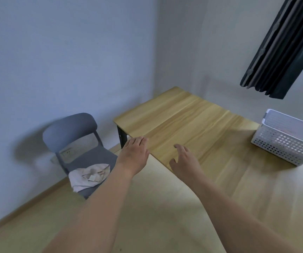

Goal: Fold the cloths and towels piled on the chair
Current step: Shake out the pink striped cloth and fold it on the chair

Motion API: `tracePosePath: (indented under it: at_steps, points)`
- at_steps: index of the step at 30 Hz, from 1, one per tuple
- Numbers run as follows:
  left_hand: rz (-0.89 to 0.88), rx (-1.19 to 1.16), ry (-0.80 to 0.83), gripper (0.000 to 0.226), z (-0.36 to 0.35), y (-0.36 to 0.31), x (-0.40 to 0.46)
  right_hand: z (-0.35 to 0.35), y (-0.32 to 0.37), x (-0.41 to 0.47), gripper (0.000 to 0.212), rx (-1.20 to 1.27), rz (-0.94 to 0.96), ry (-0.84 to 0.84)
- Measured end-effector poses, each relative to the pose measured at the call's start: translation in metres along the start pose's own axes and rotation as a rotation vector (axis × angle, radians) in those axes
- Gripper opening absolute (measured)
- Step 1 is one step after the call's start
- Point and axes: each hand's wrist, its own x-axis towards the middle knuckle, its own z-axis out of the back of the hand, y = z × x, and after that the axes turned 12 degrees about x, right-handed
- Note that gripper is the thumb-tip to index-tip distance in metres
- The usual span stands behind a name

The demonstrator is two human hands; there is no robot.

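Observation:
A grey plastic chair (68,131) stands against the wall at the left. On its seat lies a crumpled pale cloth (88,177) with a small label showing. My left hand (135,153) is stretched forward with straight fingers, holding nothing, just right of the chair and over the near left corner of the wooden table (192,123). My right hand (184,160) hovers over the table's near edge with relaxed, slightly spread fingers, also holding nothing. Neither hand touches the cloth.
A white perforated plastic basket (284,143) sits on the table at the right. A dark curtain (282,46) hangs at the upper right. A wall socket (68,153) shows through the chair's back. Pale wooden floor lies below.

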Motion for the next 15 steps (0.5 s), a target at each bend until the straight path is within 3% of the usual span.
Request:
tracePosePath:
  at_steps: [5, 11, 15]
  points:
    - [0.039, -0.04, 0.068, 0.05, -0.011, 0.096, -0.01, -0.053, 0.056, 0.017, 0.057, -0.016, -0.032, 0.057]
    - [0.091, -0.069, 0.015, 0.045, -0.019, 0.164, -0.016, -0.107, 0.105, 0.054, 0.055, -0.019, 0.001, 0.12]
    - [0.114, -0.044, 0.09, 0.044, -0.04, 0.232, -0.018, -0.156, 0.145, 0.075, 0.054, 0.014, 0.028, 0.174]
